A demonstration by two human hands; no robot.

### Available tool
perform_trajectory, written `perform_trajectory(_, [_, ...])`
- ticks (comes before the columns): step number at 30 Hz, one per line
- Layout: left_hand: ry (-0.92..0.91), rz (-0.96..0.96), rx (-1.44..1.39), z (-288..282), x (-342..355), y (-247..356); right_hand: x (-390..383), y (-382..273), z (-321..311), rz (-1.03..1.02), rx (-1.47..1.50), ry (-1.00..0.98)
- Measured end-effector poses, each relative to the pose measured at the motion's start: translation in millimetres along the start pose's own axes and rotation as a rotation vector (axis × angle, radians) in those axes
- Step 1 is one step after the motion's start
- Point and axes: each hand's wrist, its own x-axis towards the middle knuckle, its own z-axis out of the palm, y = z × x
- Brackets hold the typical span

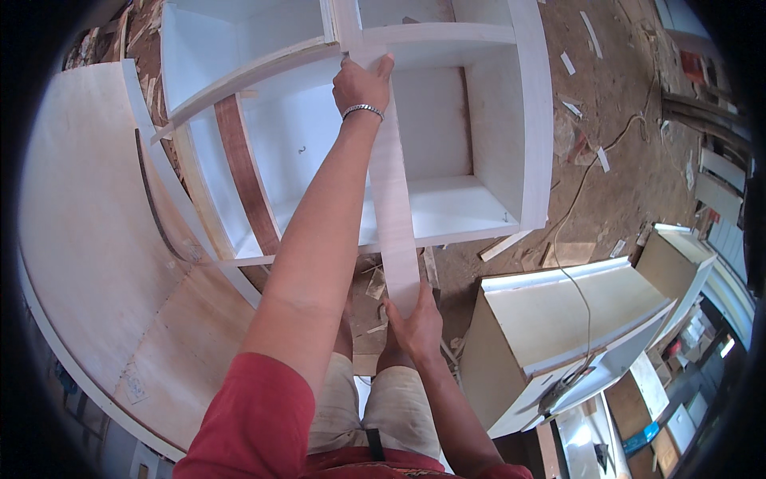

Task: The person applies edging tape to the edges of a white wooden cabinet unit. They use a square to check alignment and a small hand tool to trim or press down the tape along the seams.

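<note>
A long pale wooden strip (392, 191) runs lengthwise over the open white cabinet (531, 136) in front of me. My left hand (361, 84), a metal bracelet on its wrist, is stretched forward and closed on the strip's far part, beside the middle rail of the frame. My right hand (415, 323) grips the strip's near end below the cabinet's front edge, thumb along one side. A reddish-brown wooden board (243, 172) spans the cabinet's left compartment. My left forearm hides part of the cabinet and strip.
A large pale plywood panel (80, 207) lies at left. At lower right stand cream cabinet boxes (558, 311), with a power tool (562, 387) on one. A cord (573, 207) crosses the dirt floor (594, 199) among offcuts. More boards (718, 191) lie at far right.
</note>
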Motion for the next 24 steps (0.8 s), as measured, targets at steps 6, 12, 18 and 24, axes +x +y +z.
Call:
perform_trajectory(6, [-0.028,0.037,0.020,1,4,-4,0,5,4,0.012,-0.015,0.005])
perform_trajectory(12, [-0.035,0.081,0.141,10,5,-4,-2,11,13,-0.050,-0.017,0.018])
perform_trajectory(18, [-0.186,0.077,0.083,3,11,-4,-2,6,13,-0.027,-0.010,0.026])
perform_trajectory(24, [-0.114,0.024,0.001,3,47,-16,-3,-6,8,0.041,0.042,-0.057])
